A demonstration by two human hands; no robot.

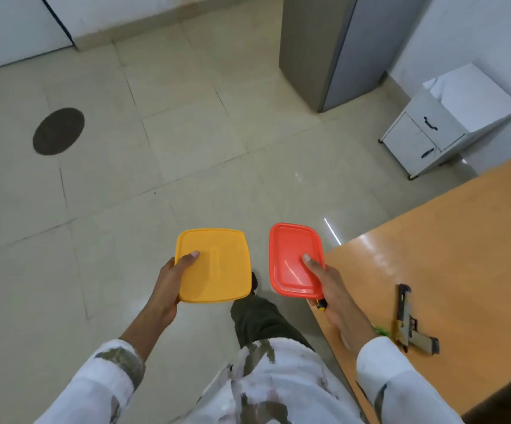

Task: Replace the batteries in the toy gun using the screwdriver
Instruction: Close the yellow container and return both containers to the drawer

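Your left hand (171,280) pinches the yellow container (214,264). Your right hand (327,289) grips the red container (294,258) and the screwdriver (321,304). The toy gun (410,325) lies on the surface (462,240), lower right.

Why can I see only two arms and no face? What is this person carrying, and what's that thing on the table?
The camera sits on the person's head and looks down, so you see what they see: their own arms and legs. There is just this one picture. The left hand holds a yellow plastic box, thumb on top. The right hand holds a red box the same way. A yellow-and-black handle peeks out under it, probably the screwdriver. On the right is a wooden table. The toy gun lies on it, with something small and green beside it, too hidden to name. You cannot see what is inside the boxes.
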